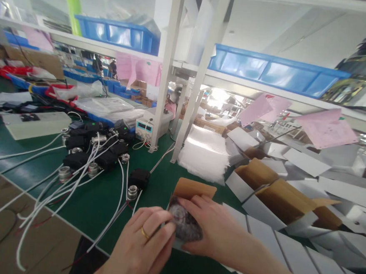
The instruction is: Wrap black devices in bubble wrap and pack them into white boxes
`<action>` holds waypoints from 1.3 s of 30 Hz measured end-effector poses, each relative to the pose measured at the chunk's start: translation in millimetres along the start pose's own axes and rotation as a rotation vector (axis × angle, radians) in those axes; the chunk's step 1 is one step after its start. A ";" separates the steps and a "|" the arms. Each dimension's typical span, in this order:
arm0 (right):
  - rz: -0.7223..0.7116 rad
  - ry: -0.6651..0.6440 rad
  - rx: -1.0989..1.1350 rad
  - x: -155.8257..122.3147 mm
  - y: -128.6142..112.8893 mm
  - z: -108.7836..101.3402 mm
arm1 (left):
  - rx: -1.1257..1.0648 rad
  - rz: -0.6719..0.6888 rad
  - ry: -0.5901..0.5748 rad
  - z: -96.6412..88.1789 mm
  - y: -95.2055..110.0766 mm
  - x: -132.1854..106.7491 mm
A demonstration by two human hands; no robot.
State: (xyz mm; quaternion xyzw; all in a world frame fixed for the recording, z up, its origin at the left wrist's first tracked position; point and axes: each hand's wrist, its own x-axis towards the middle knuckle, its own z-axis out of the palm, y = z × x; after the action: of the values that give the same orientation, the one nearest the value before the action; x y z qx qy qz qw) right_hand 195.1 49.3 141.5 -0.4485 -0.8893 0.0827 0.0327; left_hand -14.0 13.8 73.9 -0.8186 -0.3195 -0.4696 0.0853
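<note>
While both hands are working at the near centre of the green bench mat (103, 206), the left hand (140, 251), wearing a gold ring, is curling its fingers (154, 229) narrowly against the left side of a dark item wrapped in clear crinkled plastic (185, 225), and the right hand (216, 235) is lying flat over its right side with the thumb pressing on top. The wrapped item is sitting in the mouth of a small white carton with a brown cardboard flap (193, 189), which is standing open just beyond the fingertips. Judging by the look of it, the item is compact and fairly rigid inside a soft, slippery bag, probably of modest weight; the film is likely sliding under the skin, so gripping across its two sides, rather than pinching loose plastic, seems the surer hold. The carton is looking light and easily crushed, best steadied by its walls. To the left, a cluster of black modules with white cables and metal threaded fittings (100, 152) is spreading across the mat, well apart from the hands. To the right, a heap of flat white cartons with brown insides (279, 198) is lying close by, and a sheet of white foam wrap (205, 155) is resting farther back near the white shelf uprights (192, 87). Blue plastic bins (269, 72) are sitting on the shelf above.
</note>
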 end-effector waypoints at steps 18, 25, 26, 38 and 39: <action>-0.192 0.219 -0.184 -20.5 18.2 52.1 | 0.255 0.193 -0.488 68.1 -6.2 5.3; 0.083 0.758 0.436 -70.5 18.9 69.1 | -0.072 -0.025 -0.060 -5.8 -9.0 -24.4; 0.163 0.774 0.561 -73.7 16.7 82.4 | -0.056 -0.138 -0.035 -13.3 -9.5 -31.1; 0.322 0.592 1.545 -14.9 -10.4 157.9 | -0.149 -0.510 -0.037 21.8 7.4 -54.7; 0.330 0.561 1.523 -14.2 -11.0 153.5 | -0.152 -0.495 -0.017 24.2 9.1 -54.2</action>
State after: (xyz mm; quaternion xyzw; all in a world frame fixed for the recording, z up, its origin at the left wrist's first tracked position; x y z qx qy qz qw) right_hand 174.5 13.4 -7.4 -0.4325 -0.4713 0.5512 0.5358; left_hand -10.5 -6.7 17.5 -0.7234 -0.4748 -0.4919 -0.0965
